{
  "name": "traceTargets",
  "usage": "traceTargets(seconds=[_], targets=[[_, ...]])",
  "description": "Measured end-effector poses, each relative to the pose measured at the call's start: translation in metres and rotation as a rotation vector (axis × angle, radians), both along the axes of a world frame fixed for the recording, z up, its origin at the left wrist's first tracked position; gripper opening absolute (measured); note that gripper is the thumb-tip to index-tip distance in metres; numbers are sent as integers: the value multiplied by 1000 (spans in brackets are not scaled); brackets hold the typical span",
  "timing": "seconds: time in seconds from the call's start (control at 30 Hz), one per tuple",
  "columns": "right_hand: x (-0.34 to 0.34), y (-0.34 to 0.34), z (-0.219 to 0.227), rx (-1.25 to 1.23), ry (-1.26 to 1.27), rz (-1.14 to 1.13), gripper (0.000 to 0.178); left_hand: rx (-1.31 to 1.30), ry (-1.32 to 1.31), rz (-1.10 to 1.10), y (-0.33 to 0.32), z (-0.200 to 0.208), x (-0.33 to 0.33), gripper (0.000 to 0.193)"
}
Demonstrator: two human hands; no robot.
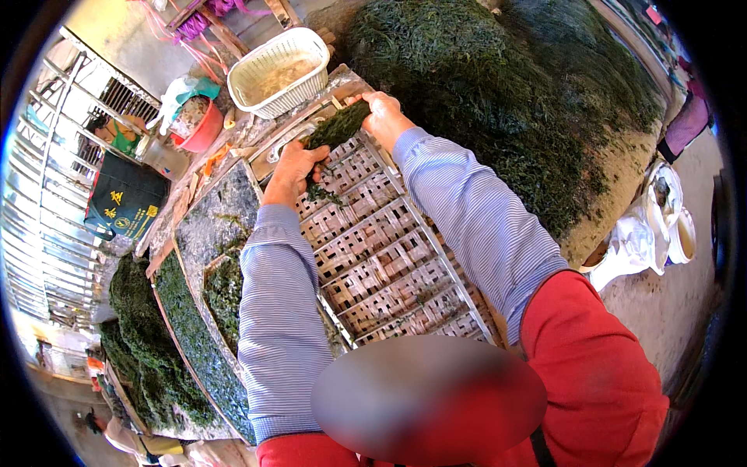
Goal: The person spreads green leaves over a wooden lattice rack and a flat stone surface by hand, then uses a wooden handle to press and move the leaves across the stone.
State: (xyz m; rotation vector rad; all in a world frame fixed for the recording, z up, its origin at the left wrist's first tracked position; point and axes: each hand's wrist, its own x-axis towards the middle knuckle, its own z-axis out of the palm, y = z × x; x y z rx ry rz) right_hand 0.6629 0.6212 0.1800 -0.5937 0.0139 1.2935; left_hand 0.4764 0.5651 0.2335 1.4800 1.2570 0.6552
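Observation:
A woven bamboo rack [373,253] with slats and a rim frame lies in front of me, sloping away from my body. Across its far end stretches a dark green, stringy clump of seaweed-like plant [340,127]. My left hand [293,170] grips the clump's near left end, thumb out over the weave. At the other end, my right hand [383,118] has its fingers closed on the same clump. A few loose green strands [323,193] hang onto the weave below my left thumb.
A big heap of the same green stuff [498,93] fills the right. More piles [148,342] lie at lower left. Beyond the rack stands a white plastic basket [278,74] with brownish contents. Left are a red tub [199,128] and dark bag [124,194]; white sacks [634,241] stand right.

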Motion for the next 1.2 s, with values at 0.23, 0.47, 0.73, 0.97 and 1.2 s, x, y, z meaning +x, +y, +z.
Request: traceTargets(seconds=[0.23,0.47,0.73,0.97,1.2], targets=[[36,18,-22,46,-135,57,4,-48,79,108,34,-24,-66,29],[54,-39,33,-672,-2177,84,67,141,511,-89,46,-31,-79,37],[-72,-31,17,411,-1260,750,23,236,638,-101,42,-32,-77,26],[-105,-26,-1,134,-1842,604,23,9,179,9,28,4,-160,27],[-128,-41,-2,110,-2129,356,31,1079,910,398,13,-31,-169,30]])
